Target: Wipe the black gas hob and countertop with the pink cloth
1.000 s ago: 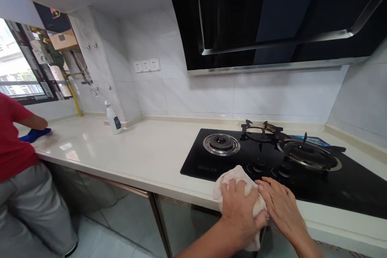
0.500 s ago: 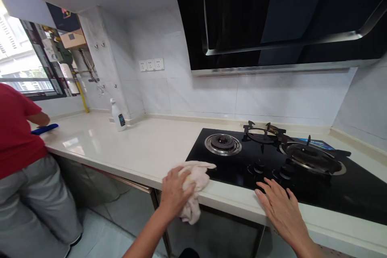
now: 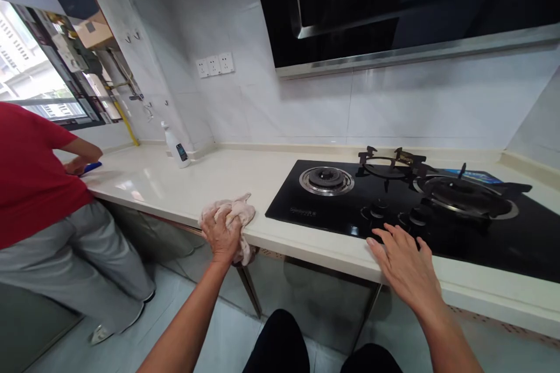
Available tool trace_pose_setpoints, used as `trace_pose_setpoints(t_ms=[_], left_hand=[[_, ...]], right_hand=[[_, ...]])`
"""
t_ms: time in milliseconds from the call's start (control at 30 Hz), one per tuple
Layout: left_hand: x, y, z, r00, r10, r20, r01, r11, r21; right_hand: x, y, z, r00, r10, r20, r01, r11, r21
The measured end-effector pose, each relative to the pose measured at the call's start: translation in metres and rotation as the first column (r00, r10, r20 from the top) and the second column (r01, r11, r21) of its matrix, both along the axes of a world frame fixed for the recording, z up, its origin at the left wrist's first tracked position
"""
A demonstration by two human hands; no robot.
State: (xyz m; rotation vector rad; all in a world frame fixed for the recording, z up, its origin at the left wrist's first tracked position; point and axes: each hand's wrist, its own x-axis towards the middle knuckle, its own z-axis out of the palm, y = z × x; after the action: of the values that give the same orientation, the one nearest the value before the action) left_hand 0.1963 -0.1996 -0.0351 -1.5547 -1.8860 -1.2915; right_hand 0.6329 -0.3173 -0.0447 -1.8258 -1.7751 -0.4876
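The left hand [image 3: 222,238] was curled over a crumpled pale cloth [image 3: 234,211], gripping it against the front edge of the table [image 3: 184,186], with part of the cloth hanging over that edge. The cloth lay just left of the black gas hob [image 3: 315,210], bunched beyond the knuckles toward the wall. The right hand [image 3: 405,265] lay flat and spread, holding nothing, on the table edge before the knobs [image 3: 377,210], well apart from the cloth; the left hand was nearer.

The cloth [image 3: 235,213] was pale pinkish-white and crumpled. It lay bunched on the front edge of the counter [image 3: 175,186], left of frame centre, partly hanging over.
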Motion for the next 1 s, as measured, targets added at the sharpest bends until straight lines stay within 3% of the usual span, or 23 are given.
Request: trace_pose_setpoints(t_ms=[167,300,400,500,600,700,833,900,1000], left_hand=[[0.061,-0.028,-0.011,0.997,-0.072,-0.013,0.072,0.997,0.023],[0.128,-0.061,-0.019,0.961,-0.265,-0.074,0.267,0.963,0.022],[0.181,-0.087,-0.027,0.891,-0.443,-0.096,0.446,0.895,0.011],[0.229,-0.109,-0.034,0.762,-0.626,-0.165,0.625,0.778,-0.064],[0.257,-0.116,-0.037,0.661,-0.712,-0.237,0.702,0.699,-0.14],[0.253,-0.108,-0.033,0.586,-0.738,-0.336,0.738,0.657,-0.156],[0.207,-0.081,-0.027,0.468,-0.762,-0.447,0.781,0.593,-0.194],[0.172,-0.065,-0.028,0.48,-0.757,-0.443,0.756,0.613,-0.23],[0.107,-0.042,-0.029,0.599,-0.694,-0.4,0.67,0.707,-0.225]], right_hand=[[0.002,0.0,0.0,1.0,-0.009,-0.007,0.009,1.0,0.008],[0.002,0.0,0.001,1.0,-0.008,-0.03,0.008,1.0,-0.002],[0.001,-0.001,0.003,0.999,-0.01,-0.03,0.01,1.0,-0.015],[0.005,-0.001,0.002,0.999,-0.01,-0.038,0.009,1.0,-0.028],[0.013,0.0,-0.001,0.997,0.021,-0.071,-0.024,0.999,-0.046],[0.017,0.0,-0.001,0.996,0.039,-0.083,-0.044,0.997,-0.056],[0.011,-0.002,0.003,0.999,0.02,-0.034,-0.022,0.999,-0.039],[0.008,-0.002,0.005,1.0,0.015,-0.025,-0.015,1.0,-0.013],[0.005,-0.003,0.006,1.0,0.008,-0.022,-0.008,1.0,-0.012]])
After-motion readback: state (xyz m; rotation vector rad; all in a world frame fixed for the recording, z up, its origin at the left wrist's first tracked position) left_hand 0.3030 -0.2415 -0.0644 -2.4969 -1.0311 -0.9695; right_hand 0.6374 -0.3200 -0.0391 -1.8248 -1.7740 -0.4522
